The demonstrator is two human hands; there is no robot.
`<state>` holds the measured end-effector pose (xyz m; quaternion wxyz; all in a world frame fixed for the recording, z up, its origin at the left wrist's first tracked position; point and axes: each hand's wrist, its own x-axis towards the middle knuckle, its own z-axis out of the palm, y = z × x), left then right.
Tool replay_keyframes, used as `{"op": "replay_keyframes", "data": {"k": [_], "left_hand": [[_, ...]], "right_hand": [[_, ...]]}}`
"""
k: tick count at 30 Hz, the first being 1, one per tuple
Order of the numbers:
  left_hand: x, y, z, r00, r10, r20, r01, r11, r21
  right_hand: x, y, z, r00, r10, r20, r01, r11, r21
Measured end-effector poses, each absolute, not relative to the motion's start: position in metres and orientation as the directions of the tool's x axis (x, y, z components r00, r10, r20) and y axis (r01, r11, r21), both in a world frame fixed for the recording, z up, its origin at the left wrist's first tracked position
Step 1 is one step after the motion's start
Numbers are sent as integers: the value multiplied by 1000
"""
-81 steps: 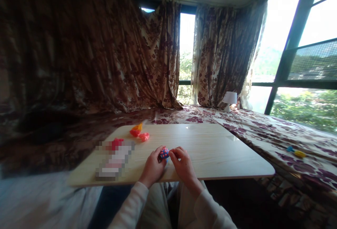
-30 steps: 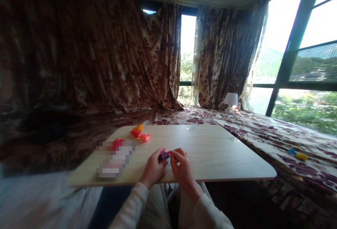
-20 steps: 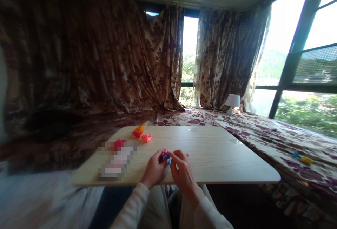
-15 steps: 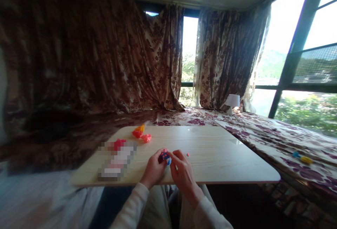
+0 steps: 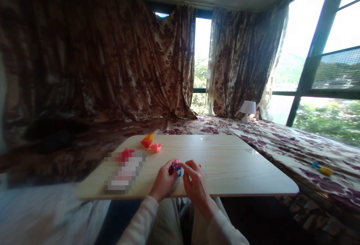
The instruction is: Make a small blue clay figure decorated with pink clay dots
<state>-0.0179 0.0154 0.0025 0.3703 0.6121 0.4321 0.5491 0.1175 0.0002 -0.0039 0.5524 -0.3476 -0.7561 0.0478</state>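
My left hand [image 5: 163, 179] is curled around a small blue clay ball with red dots [image 5: 176, 166], holding it just above the pale wooden table [image 5: 225, 162]. My right hand [image 5: 195, 181] sits close beside it, its fingertips pinched against the right side of the ball. A tiny red bit of clay [image 5: 200, 165] lies on the table just right of my fingers. Both hands rest near the table's front edge.
Orange and pink clay lumps [image 5: 152, 143] lie at the table's far left. A red piece rests by a blurred flat patch [image 5: 123, 172] on the left. A small white lamp [image 5: 247, 110] stands by the curtains. Blue and yellow bits [image 5: 320, 169] lie on the patterned cloth at right.
My hands have stayed in place on the ball, with my right fingers shifting slightly on it. The tiny red bit now lies uncovered beside my right hand. The view tilted a little.
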Motion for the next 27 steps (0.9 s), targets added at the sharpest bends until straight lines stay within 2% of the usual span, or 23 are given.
{"op": "replay_keyframes", "data": {"k": [20, 27], "left_hand": [[-19, 18, -2, 9, 931, 365, 151, -362, 920], [-19, 17, -1, 27, 936, 352, 140, -352, 925]], "right_hand": [[117, 3, -8, -98, 568, 817, 536, 722, -438], [116, 2, -6, -91, 549, 831, 496, 749, -440]]}}
